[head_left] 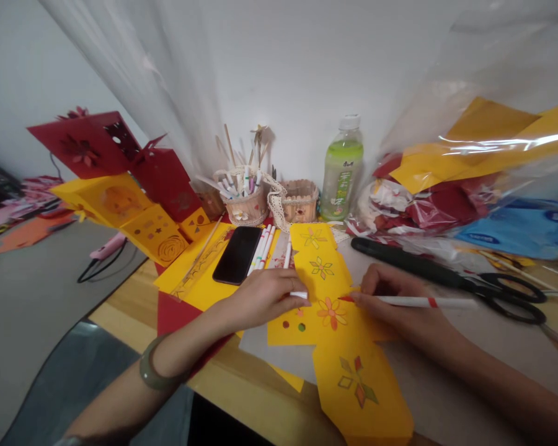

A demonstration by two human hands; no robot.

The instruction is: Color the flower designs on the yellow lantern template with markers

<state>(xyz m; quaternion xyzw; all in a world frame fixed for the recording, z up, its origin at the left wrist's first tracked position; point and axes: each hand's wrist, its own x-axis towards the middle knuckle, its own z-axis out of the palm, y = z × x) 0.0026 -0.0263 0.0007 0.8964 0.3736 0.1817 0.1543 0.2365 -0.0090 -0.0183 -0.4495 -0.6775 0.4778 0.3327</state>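
Observation:
My right hand [395,294] is closed around a white marker [413,301] with a red band. Its red tip is at an orange-petalled flower [332,314] drawn on a yellow paper cutout [283,334]. My left hand [272,294] rests on the left side of the cutout, its fingers closed on a short white marker cap [299,295]. More flower drawings run along the cutout, and a diamond-petalled one [357,381], partly coloured red and green, is nearest me. Small coloured dots [301,327] lie below my left hand.
A black phone [237,254] and several white markers [263,248] lie left of the cutout. Behind stand a marker basket [246,207] and a green drink bottle [343,170]. Black-handled scissors [418,263] lie beyond my right hand. Red and yellow paper boxes [144,210] stand left.

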